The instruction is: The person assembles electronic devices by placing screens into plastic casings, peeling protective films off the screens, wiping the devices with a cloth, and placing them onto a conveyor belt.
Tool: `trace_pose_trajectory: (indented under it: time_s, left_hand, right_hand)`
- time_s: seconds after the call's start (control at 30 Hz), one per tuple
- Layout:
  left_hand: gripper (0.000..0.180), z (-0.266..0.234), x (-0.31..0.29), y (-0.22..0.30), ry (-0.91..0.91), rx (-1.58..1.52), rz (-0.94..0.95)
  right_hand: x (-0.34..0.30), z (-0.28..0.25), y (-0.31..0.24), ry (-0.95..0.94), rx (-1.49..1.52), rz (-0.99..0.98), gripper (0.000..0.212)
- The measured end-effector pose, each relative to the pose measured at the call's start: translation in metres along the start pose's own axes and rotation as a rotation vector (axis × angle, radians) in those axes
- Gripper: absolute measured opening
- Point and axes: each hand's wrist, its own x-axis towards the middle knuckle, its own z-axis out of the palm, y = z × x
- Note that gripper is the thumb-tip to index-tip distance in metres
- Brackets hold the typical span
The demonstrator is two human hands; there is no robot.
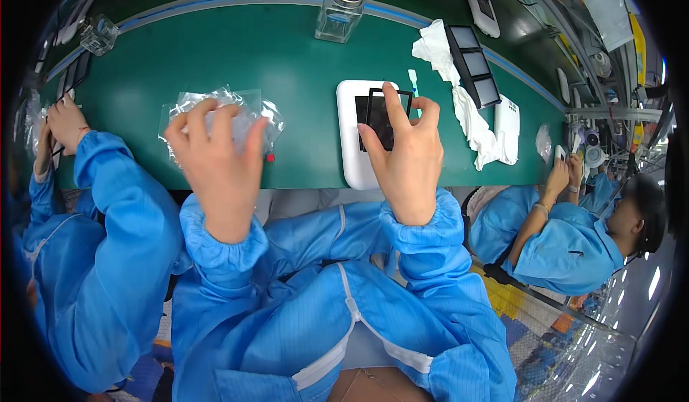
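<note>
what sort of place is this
Probably an electronics assembly workshop: people in blue smocks sit along a green bench, with a white screen device and a glass bottle on it.

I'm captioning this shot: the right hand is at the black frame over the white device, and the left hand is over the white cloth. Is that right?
Not quite: the head view shows the left hand over clear plastic wrap, not the white cloth. The right hand is at the black frame over the white device.
</note>
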Motion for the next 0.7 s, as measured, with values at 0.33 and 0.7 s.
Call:
trace_pose_trajectory:
  time_s: [0.33,0.7]
  left_hand:
    - [0.04,0.015,-0.013,0.037,-0.326,-0.521,0.129]
    - [0.071,0.052,-0.002,0.063,-0.366,-0.633,0.198]
  right_hand:
    - [-0.001,0.008,0.0,-0.04,0.003,-0.004,0.059]
    - [0.001,0.011,-0.001,-0.02,-0.008,0.045,0.045]
